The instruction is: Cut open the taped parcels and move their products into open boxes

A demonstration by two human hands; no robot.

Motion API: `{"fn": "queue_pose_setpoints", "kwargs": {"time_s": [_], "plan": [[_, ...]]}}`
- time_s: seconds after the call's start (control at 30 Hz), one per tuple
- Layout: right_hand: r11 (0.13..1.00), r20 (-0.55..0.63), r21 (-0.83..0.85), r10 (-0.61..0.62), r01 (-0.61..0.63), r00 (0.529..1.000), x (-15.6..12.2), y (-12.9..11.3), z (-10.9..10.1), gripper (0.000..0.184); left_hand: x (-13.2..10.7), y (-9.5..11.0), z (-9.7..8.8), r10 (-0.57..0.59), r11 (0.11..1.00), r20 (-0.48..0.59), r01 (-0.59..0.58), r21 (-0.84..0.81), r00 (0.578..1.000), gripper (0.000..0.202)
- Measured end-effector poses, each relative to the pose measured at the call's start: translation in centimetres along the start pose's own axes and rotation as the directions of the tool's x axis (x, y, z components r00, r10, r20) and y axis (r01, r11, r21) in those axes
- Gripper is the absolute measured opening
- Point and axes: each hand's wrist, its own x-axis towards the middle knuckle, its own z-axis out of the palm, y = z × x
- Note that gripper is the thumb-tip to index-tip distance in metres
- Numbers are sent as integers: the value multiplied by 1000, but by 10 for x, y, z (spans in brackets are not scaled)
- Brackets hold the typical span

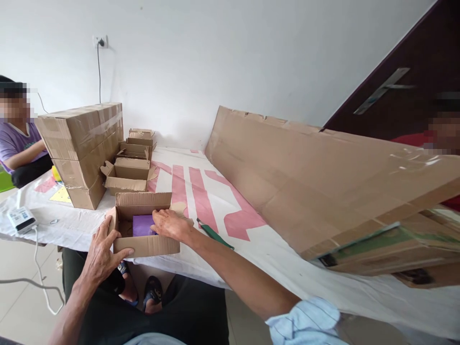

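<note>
A small open cardboard box (149,247) sits at the table's near edge with its flaps up. Gripping its left end is my left hand (99,251), thumb along the front wall and fingers over the left side. My right hand (169,223) reaches in over the right end, its fingers curled on the right part of a flat purple box (141,225) lying inside. Those fingertips are partly hidden. To the right lies a green-handled cutter (215,235).
Several open cardboard boxes (125,184) line up behind, beside a stack of taped cartons (81,148). A large cardboard panel (287,172) leans along the right. At left lies a white device (22,219) with a cable. One person (21,139) sits at left, another at far right.
</note>
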Motion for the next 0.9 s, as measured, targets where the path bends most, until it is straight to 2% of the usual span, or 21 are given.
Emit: {"fn": "queue_pose_setpoints", "kwargs": {"time_s": [0.13,0.43,0.7,0.9], "plan": [[999,39,24,29,-30,999,9,0,1,31,0,2,2,4,1000,-10,-4,19,1000,35],[978,4,166,126,-125,992,3,4,8,26,0,7,4,-12,1000,-5,12,24,1000,36],[921,27,320,224,-220,974,8,7,1,17,3,16,6,-8,999,-14,9,51,1000,33],[850,62,438,295,-292,953,12,8,2,24,4,14,11,-21,999,-42,23,49,999,33]]}}
